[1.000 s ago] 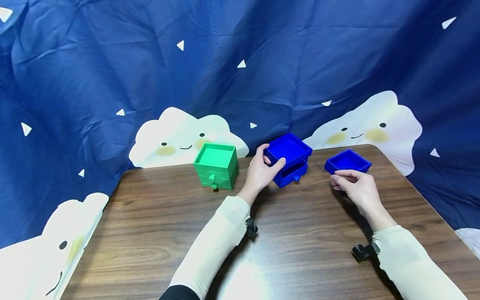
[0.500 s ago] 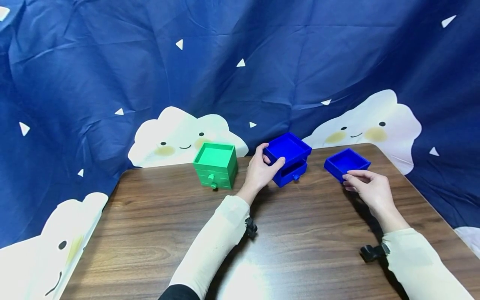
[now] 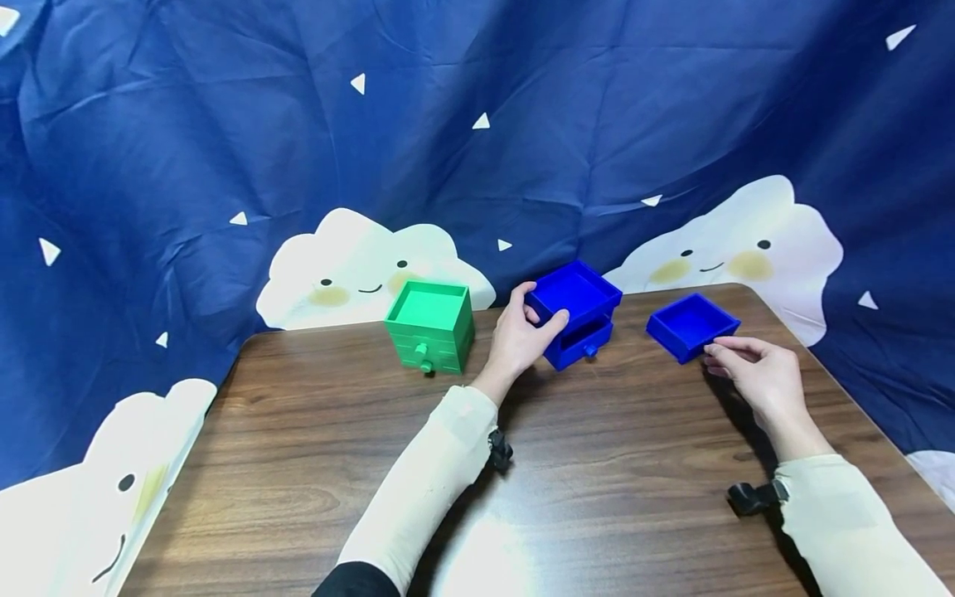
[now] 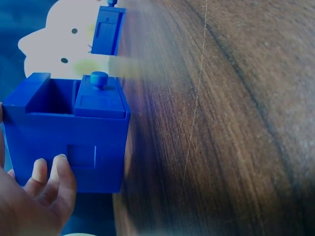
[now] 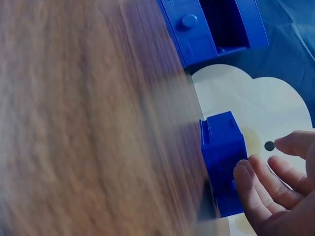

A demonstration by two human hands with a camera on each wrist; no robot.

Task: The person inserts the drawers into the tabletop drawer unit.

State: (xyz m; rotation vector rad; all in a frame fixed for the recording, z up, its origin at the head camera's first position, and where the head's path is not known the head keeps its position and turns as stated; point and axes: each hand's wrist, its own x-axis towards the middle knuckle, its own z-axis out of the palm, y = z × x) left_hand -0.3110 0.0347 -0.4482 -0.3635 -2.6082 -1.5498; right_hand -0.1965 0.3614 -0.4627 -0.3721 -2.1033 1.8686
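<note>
A small blue drawer cabinet [image 3: 576, 300] stands near the table's back edge, its upper slot vacant and its lower drawer [image 4: 101, 98] in place with a round knob. My left hand [image 3: 515, 336] grips the cabinet from its left, thumb at the front rim and fingers along the side. Farther right on the table lies a loose blue drawer [image 3: 690, 323], open side up. Beside its front right face is my right hand [image 3: 761, 385], with thumb and fingers loosely bent. In the right wrist view, the thumb tip overlaps the drawer [image 5: 224, 162] close to its knob.
A green drawer cabinet [image 3: 431, 327] with two knobs stands left of the blue one. The brown wooden table [image 3: 597, 464] ends just behind both cabinets, against a blue cloth [image 3: 537, 149] with white clouds.
My right hand has slid rightward along the front of the loose drawer to its right face. The drawer has hardly moved. My left hand keeps its grip on the cabinet.
</note>
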